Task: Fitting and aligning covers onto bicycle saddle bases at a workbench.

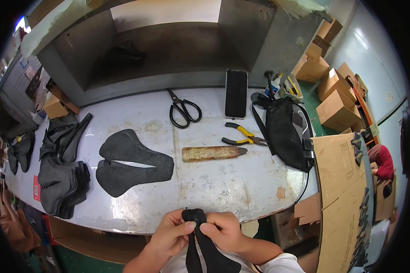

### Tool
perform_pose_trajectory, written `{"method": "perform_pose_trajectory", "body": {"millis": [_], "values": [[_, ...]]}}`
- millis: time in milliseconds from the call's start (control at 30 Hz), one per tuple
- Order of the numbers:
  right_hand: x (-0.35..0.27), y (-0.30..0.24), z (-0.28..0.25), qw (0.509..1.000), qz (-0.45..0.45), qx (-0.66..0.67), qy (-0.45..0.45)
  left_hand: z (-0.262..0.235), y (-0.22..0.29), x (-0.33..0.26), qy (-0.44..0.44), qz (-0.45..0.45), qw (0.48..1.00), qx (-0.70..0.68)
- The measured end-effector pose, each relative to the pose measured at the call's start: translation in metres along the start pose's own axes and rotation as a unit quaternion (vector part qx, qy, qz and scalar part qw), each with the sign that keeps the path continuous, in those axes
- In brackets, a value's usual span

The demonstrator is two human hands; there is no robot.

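- Left hand (pixel 172 231): fingers clamped on the upper end of a dark, two-legged piece (pixel 215 255), thumb on top.
- Right hand (pixel 224 231): fingers pinched the same piece just beside the left thumb; its legs hung down toward the person's lap.
- The held piece was at the worktop's near edge, in front of the body; contact with that edge could not be told.
- Worktop (pixel 218 193): pale, scuffed and stained, with a brown patch toward the right. A stretch of its surface lay between the hands and a rusty-looking tool (pixel 209 154) with a wrapped handle.
- Left of the tool: a flat dark cutout (pixel 157 169), slit toward its left end. Farther left, a stack of dark cutouts (pixel 64 186) near the left edge, dark strips (pixel 64 136) behind it.
- Beyond the tool: black-handled scissors (pixel 183 108) and an upright-lying phone (pixel 236 93), well apart; yellow-and-black pliers (pixel 247 133), jaws close to a black bag (pixel 282 132) by the right edge.
- Far edge: bounded by a grey open-fronted housing (pixel 168 83).
- Right side: cardboard sheeting (pixel 341 191) beside the worktop; cartons (pixel 339 110) on green floor (pixel 322 130); a person in red (pixel 385 164) farther out.
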State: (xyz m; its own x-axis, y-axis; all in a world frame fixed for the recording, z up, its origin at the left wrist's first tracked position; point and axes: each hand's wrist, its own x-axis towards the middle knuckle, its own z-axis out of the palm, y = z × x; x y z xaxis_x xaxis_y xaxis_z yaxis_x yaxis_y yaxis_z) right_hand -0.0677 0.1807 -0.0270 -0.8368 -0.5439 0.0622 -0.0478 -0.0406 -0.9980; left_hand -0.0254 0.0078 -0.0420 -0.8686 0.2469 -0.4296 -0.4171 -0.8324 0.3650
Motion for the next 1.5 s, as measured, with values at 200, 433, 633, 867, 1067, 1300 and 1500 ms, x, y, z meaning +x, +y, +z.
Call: {"method": "perform_pose_trajectory", "body": {"millis": [200, 433, 633, 867, 1067, 1300, 1500], "values": [[-0.005, 0.004, -0.011, 0.985, 0.066, 0.089, -0.132, 0.0, 0.0, -0.002, 0.009, 0.075, 0.995, 0.068], [-0.016, 0.023, -0.01, 0.952, 0.109, 0.221, -0.183, 0.011, 0.001, -0.007, 0.017, 0.132, 0.989, 0.067], [-0.018, 0.03, -0.014, 0.937, 0.082, 0.203, -0.271, 0.008, 0.002, -0.005, 0.052, 0.117, 0.988, 0.081], [-0.022, 0.041, -0.021, 0.923, 0.095, 0.188, -0.323, 0.001, 0.011, -0.006, 0.061, 0.163, 0.981, 0.084], [-0.028, 0.044, -0.025, 0.921, 0.08, 0.166, -0.342, -0.008, 0.021, -0.005, 0.067, 0.217, 0.968, 0.109], [-0.035, 0.053, -0.023, 0.908, 0.073, 0.227, -0.344, -0.005, 0.03, -0.008, 0.058, 0.231, 0.965, 0.114], [-0.014, 0.032, -0.006, 0.859, 0.181, 0.438, -0.195, 0.008, 0.017, -0.003, -0.029, 0.178, 0.973, 0.147]]}}
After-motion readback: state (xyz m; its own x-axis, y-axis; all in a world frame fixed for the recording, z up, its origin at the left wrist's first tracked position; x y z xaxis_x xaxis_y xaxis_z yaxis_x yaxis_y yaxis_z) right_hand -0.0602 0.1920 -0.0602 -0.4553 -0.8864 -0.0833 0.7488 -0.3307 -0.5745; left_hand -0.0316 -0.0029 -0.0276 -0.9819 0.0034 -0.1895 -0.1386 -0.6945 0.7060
